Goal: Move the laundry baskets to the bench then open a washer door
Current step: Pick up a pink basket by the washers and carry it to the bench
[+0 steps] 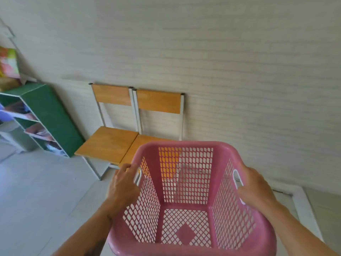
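Note:
An empty pink laundry basket [186, 235] with mesh walls fills the lower middle of the head view, held up in the air. My left hand [122, 183] grips its left handle slot and my right hand [256, 185] grips its right handle slot. Just beyond the basket stands a wooden bench [108, 143] made of two joined seats with orange-brown seats and backrests on a white metal frame, set against the wall. The basket's far rim overlaps the right seat in the view. No washer is in view.
A green shelf unit [53, 115] with clothes and papers in its compartments stands left of the bench. Colourful bags [8, 67] sit on top of it. A pale panelled wall [221, 71] runs behind. Light floor [36, 191] spreads at the left.

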A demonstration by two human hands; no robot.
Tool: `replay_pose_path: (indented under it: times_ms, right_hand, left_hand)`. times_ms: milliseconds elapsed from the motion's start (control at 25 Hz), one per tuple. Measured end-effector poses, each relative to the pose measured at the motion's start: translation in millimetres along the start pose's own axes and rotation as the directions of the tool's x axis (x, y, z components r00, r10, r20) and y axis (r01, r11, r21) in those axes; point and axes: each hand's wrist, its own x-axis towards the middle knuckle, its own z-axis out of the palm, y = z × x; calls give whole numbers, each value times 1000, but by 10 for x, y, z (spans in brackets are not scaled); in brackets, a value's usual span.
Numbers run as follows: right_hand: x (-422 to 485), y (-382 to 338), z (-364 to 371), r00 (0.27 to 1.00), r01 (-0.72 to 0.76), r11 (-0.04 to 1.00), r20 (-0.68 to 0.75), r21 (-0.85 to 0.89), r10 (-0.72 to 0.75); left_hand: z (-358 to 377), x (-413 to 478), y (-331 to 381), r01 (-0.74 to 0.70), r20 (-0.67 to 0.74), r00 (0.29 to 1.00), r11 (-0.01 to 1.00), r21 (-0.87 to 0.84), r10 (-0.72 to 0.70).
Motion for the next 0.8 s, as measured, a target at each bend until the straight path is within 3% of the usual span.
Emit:
replay_pose_path:
  times_ms: [160, 320, 560, 800]
  right_hand:
    - [99, -1416, 613, 974, 218, 975, 61, -27, -217]
    - [185, -2990, 1411, 914, 406, 914, 7, -3, -406]
    - [296, -4748, 2124, 845, 533, 840, -22, 95, -534]
    - [1191, -6033, 2624, 790, 612, 784, -29, 105, -613]
  left_hand:
    - [-663, -427, -1386, 226, -101, 969, 974, 3, -225]
    - [-1369, -784, -2836, 385, -236, 899, 923, 22, -369]
    - [-2169, -648, -4339, 450, -377, 841, 888, 93, -387]
    - [-2433, 164, -5395, 514, -412, 801, 852, 102, -434]
